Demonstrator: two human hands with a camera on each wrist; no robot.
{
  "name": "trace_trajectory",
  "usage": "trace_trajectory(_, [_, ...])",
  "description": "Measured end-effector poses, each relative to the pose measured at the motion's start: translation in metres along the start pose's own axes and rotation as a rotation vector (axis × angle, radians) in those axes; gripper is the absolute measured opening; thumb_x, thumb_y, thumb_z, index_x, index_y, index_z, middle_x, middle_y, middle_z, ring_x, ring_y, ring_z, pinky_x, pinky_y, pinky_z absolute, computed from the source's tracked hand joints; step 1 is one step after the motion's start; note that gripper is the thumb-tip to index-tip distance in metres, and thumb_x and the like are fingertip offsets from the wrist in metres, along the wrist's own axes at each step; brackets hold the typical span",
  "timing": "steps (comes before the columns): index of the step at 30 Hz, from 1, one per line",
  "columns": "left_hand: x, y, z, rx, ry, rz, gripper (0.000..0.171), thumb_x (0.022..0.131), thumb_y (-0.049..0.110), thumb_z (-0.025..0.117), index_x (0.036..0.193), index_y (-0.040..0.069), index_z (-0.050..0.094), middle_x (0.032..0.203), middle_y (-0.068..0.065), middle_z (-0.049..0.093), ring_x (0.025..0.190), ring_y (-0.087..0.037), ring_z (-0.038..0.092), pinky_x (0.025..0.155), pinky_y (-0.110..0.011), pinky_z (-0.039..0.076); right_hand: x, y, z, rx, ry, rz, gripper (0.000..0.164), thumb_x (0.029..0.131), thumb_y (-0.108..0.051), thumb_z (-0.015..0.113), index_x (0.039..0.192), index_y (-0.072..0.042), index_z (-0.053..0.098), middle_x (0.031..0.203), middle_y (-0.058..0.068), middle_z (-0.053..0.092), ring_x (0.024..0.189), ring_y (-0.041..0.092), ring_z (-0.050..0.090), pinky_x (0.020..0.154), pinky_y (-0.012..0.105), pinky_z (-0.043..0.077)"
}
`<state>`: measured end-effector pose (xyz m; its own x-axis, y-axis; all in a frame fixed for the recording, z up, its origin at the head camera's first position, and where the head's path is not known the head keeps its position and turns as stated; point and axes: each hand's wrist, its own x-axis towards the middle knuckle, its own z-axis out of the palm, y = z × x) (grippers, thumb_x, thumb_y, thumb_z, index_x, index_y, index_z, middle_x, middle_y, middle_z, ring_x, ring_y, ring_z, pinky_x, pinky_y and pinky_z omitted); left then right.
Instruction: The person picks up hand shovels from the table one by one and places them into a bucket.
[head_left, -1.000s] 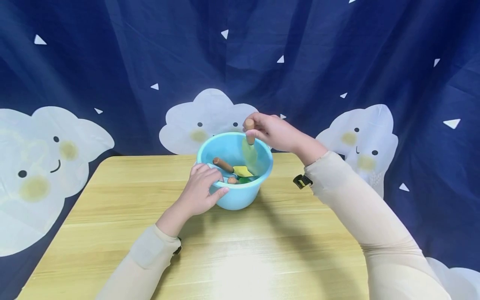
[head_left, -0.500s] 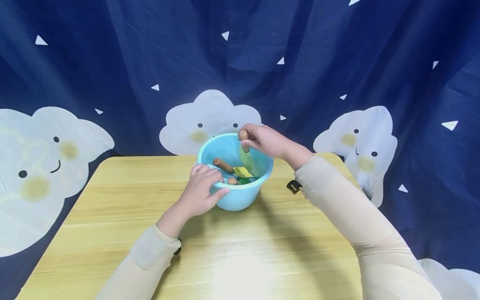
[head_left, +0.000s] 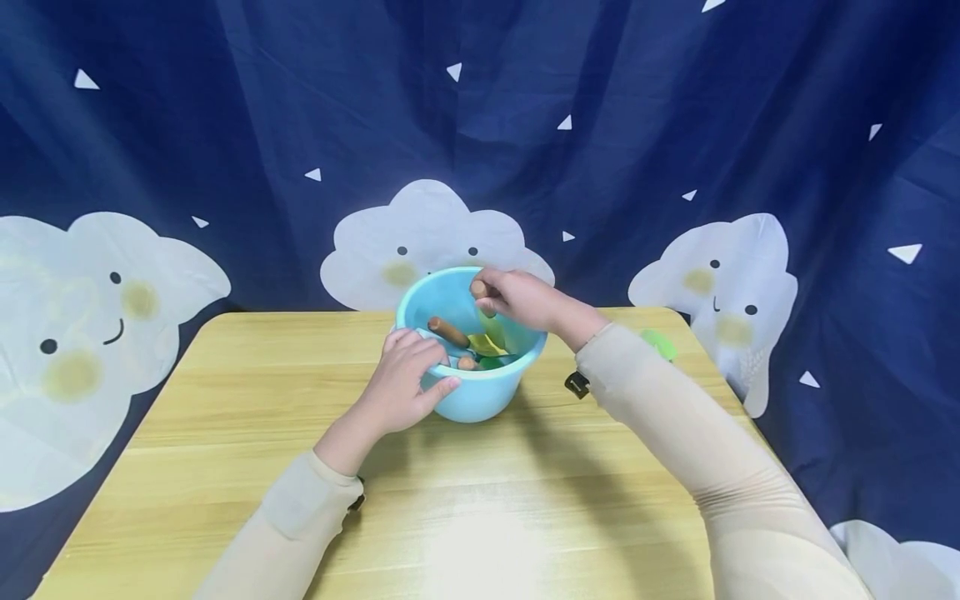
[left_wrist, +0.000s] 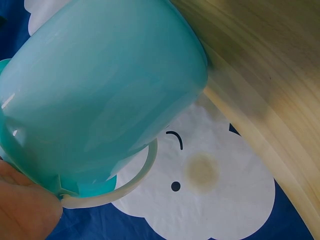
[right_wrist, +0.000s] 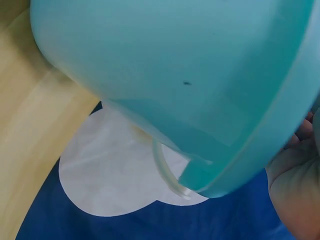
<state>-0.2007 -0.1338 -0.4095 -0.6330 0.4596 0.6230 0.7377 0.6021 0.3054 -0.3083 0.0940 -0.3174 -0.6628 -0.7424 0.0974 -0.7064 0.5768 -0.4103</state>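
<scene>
A light blue bucket (head_left: 476,402) stands on the wooden table in the head view. My left hand (head_left: 401,383) grips its near-left rim, fingers over the edge and thumb outside. My right hand (head_left: 528,300) holds a small shovel by its wooden handle (head_left: 480,290), above the bucket's right side. The shovel's yellow-green blade points down into the bucket. Inside lie a brown wooden-handled tool (head_left: 447,332) with a yellow end, another wooden handle (head_left: 467,363), and a green piece (head_left: 491,363). The bucket wall (left_wrist: 105,95) fills much of the left wrist view, with the left palm (left_wrist: 27,210) at the rim.
A bright green object (head_left: 660,343) lies on the table, partly behind the right sleeve. The bucket's pale handle (left_wrist: 135,182) hangs down on its far side. Beyond the wooden table (head_left: 262,400) hangs a dark blue curtain (head_left: 375,100) with white clouds.
My right hand has moved down and left, lowering the shovel deeper into the bucket. The green object at the right has come into sight. My left hand stays on the rim.
</scene>
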Motion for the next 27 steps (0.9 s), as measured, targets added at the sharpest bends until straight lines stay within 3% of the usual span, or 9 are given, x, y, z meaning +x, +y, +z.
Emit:
trace_trajectory(14, [0.001,0.002,-0.002,-0.003,-0.016,-0.013,0.029,0.095,0.042,0.06,0.085,0.016,0.054,0.082,0.005,0.054,0.085,-0.018,0.046,0.099,-0.05,0.028,0.006,0.007,0.01,-0.019,-0.039,0.038,0.011,0.103,-0.02,0.057,0.101,-0.012,0.05,0.082,0.001,0.055,0.077,0.017,0.052,0.077,0.034,0.042])
trace_trajectory(27, [0.001,0.001,-0.001,-0.009,-0.019,-0.009,0.04,0.1,0.054,0.048,0.085,0.017,0.054,0.081,0.006,0.053,0.082,-0.017,0.044,0.098,-0.05,0.028,0.006,0.005,0.018,-0.054,-0.072,0.064,0.012,0.102,-0.022,0.058,0.109,-0.013,0.054,0.087,0.001,0.058,0.08,0.018,0.053,0.079,0.035,0.043])
